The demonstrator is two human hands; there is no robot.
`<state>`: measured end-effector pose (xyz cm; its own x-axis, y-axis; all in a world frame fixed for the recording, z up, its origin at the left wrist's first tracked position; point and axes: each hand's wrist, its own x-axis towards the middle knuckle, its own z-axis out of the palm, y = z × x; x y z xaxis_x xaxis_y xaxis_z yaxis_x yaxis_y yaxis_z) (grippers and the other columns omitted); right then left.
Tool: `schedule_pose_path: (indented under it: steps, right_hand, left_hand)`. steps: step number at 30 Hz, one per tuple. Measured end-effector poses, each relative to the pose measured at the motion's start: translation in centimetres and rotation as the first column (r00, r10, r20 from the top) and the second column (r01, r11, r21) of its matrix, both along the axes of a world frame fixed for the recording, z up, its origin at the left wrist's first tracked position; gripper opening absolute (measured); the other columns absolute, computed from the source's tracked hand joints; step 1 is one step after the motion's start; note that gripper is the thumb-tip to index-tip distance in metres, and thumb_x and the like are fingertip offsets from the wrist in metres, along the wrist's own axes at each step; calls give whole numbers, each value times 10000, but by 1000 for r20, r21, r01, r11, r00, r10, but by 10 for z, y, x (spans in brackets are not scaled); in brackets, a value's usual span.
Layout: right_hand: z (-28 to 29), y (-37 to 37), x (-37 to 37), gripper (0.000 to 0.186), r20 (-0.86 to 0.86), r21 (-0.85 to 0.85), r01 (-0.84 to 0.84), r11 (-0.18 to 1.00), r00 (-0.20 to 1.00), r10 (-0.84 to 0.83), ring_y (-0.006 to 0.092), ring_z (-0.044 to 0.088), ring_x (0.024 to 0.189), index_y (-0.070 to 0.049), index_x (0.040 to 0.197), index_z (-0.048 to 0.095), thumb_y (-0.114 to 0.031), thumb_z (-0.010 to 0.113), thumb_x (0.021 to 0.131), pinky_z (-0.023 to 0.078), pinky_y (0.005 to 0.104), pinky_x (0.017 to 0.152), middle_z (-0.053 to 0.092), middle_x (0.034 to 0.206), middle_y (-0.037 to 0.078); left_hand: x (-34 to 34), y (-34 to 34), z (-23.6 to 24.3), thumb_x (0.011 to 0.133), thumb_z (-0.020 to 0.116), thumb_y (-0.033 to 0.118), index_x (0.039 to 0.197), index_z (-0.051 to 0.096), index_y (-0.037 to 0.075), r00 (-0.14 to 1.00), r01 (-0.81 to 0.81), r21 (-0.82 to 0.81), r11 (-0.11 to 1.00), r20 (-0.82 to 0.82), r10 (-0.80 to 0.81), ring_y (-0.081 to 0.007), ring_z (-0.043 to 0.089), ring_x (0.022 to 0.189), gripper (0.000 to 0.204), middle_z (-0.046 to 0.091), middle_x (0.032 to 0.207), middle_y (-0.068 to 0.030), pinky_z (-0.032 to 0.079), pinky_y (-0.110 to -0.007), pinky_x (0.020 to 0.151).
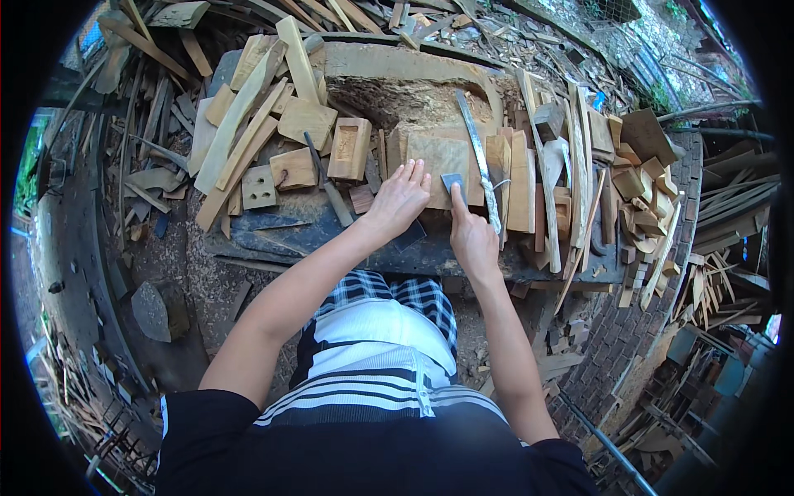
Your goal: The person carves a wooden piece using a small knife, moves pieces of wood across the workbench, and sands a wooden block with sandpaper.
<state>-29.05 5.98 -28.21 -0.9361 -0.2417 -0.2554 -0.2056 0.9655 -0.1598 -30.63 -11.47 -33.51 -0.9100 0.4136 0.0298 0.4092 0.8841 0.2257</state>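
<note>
A squared wooden block (440, 154) lies in front of me on the workbench (356, 259). My left hand (399, 201) rests flat against its left side, fingers stretched out and holding nothing. On the block's near right part, my right hand (474, 240) presses a small blue-grey piece of sandpaper (452, 179) with the index finger extended over it; the other fingers are curled under and partly hidden. A dark flat sheet (409, 236) lies below my left hand. Just right of the block lies a long metal file-like bar (478, 157), its surface spattered pale.
A chisel-like tool (337, 202), a hollowed wooden block (349, 149) and a block with holes (259, 188) lie to the left. Upright boards (519, 182) and long strips crowd the right. Offcuts (649, 198) are heaped farther right. A stump (160, 310) stands on the floor.
</note>
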Motion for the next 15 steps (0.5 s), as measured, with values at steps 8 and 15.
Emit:
schedule_pose_path:
  steps: [8,15]
  right_hand:
    - [-17,-17,-63,506,-88,-27,55,998,994,-57,406,674,693,-195,1393,459,-169,502,890,537,521,621,661,732,242]
    - [1,-21,-22,447,-46,-8,32,999,998,-33,435,650,632,-241,1376,484,-204,506,931,518,538,561,629,673,268]
  left_hand:
    - [2,13,0,780,620,52,1236,551,-73,999,4,173,985,-33,2,-394,481,1263,478,470,1349,-305,405,-389,1065]
    - [11,3,2,788,559,3,1242,535,-100,1000,9,183,983,-13,-7,-394,466,1279,466,482,1333,-310,415,-381,1055]
